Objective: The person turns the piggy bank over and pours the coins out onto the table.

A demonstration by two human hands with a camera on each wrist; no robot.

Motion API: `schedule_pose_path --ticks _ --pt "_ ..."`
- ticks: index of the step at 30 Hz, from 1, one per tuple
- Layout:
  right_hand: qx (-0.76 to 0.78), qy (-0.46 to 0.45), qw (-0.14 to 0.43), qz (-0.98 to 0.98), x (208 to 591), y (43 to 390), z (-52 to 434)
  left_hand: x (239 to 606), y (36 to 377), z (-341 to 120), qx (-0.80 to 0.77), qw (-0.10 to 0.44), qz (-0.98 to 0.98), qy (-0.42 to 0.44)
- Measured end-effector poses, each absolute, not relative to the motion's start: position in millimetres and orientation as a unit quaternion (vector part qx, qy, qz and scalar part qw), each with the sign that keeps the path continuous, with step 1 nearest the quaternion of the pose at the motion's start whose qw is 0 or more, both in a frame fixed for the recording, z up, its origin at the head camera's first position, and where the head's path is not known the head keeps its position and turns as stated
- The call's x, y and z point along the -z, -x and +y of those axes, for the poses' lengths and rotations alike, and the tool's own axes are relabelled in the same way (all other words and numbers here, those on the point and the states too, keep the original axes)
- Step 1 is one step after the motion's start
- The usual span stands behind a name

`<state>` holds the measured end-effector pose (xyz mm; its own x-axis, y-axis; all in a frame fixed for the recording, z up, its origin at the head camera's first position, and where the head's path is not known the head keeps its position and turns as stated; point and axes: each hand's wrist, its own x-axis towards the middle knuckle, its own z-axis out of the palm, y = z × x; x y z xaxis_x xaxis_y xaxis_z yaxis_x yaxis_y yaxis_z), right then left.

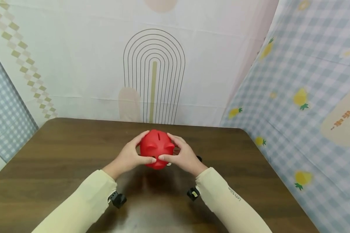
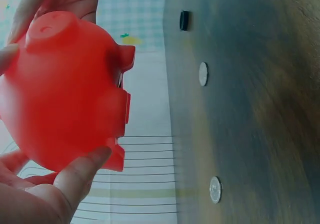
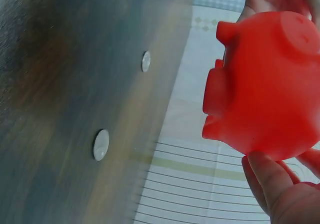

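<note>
At frame centre, our left hand (image 1: pixel 127 157) and right hand (image 1: pixel 184 155) grasp the red piggy bank (image 1: pixel 157 149) from both sides, lifted above the brown table (image 1: pixel 46 161). Two coins (image 3: pixel 101 144) lie beneath it, well inside the table's far edge, with bare tabletop spreading to lower left and right.

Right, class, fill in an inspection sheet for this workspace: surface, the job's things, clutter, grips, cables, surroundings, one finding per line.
Surface: dark wood-grain table, matte.
Job's things: red piggy bank held above the table, slot on top; two silver coins lying flat on the table.
Clutter: small black object on the table beyond the coins; what it is cannot be told.
Grips: left hand and right hand both grip the bank, thumbs across its front.
Cables: nothing seen.
Surroundings: cloth backdrop with an arch print behind; blue checked pineapple cloth on the right.
</note>
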<state>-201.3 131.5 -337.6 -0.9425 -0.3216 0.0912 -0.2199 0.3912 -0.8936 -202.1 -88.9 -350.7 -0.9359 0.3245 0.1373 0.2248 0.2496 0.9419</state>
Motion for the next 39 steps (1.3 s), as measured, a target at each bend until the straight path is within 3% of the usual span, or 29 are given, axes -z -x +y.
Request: schedule_pose_path --ticks 8,15,20,26,32,39 --pt "0.550 0.201 0.027 0.810 338 200 129 348 198 -88 -0.598 0.012 0.780 -0.184" --pt "0.547 0.200 0.046 0.812 339 199 127 351 194 -89 -0.586 -0.006 0.788 -0.188" --pt "0.547 0.208 0.019 0.810 335 199 127 346 196 -89 -0.582 -0.014 0.791 -0.190" --pt "0.544 0.199 0.017 0.815 332 196 128 344 197 -87 -0.588 0.010 0.788 -0.180" --pt "0.553 0.200 -0.025 0.809 337 194 128 342 196 -85 -0.599 0.013 0.782 -0.173" --pt "0.556 0.145 0.044 0.817 356 192 131 359 196 -83 -0.605 0.068 0.779 -0.153"
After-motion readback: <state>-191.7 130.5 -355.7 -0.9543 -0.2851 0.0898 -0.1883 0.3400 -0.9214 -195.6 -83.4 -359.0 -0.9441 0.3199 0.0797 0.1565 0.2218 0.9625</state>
